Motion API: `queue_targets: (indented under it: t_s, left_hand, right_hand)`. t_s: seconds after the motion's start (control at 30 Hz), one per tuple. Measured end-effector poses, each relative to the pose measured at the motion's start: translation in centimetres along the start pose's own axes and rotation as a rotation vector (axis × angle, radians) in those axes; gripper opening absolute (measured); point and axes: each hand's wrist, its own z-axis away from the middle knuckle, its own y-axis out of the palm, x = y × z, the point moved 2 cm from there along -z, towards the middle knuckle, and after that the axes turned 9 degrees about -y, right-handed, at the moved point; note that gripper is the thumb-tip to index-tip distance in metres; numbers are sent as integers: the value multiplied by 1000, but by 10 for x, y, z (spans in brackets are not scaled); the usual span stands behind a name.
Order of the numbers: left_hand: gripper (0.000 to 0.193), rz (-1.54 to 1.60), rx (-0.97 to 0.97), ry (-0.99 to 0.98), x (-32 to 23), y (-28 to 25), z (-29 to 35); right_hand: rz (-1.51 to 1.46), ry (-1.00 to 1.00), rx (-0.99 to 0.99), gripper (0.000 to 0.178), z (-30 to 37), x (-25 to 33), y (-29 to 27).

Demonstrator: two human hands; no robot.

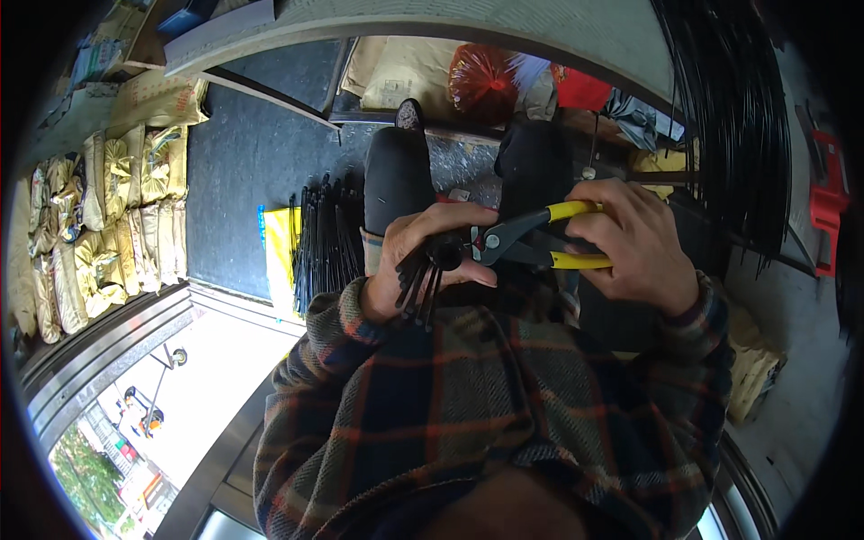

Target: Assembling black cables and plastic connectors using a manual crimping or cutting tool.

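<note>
My left hand [402, 247] is closed around a small bundle of thin black rods [417, 286], whose ends fan toward my body. A round, dark end [446, 251] shows between its thumb and fingers; what it belongs to is unclear. My right hand [630, 238] grips yellow-handled snips [576, 261], with the two handles spread apart. Their metal head [486, 241] points left, close against the bundle. Whether the blades touch a rod is hidden by the left hand. Both hands are above my lap.
Beside my left knee stands a thick bunch of black rods [326, 238] next to a yellow sheet [281, 252]. Long black strands [738, 117] hang at the right, near a red plastic piece [828, 202]. Wrapped packages [117, 207] are stacked at the left. A tabletop edge [432, 20] crosses ahead.
</note>
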Motion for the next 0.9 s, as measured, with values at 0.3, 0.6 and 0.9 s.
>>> queue_targets:
  t_s: [0.3,0.6,0.9]
  left_hand:
    - [51,117,-105,-63,5,-4,3]
    - [56,86,-191,2,5,-6,4]
    - [74,-60,-169,-160,11,-30,9]
  right_hand:
    - [209,-94,81,38,-30,1,-4]
    - [-77,-18,-122,28,-16,-12,67]
    - [498,-161,-383,18,-59,-7,37]
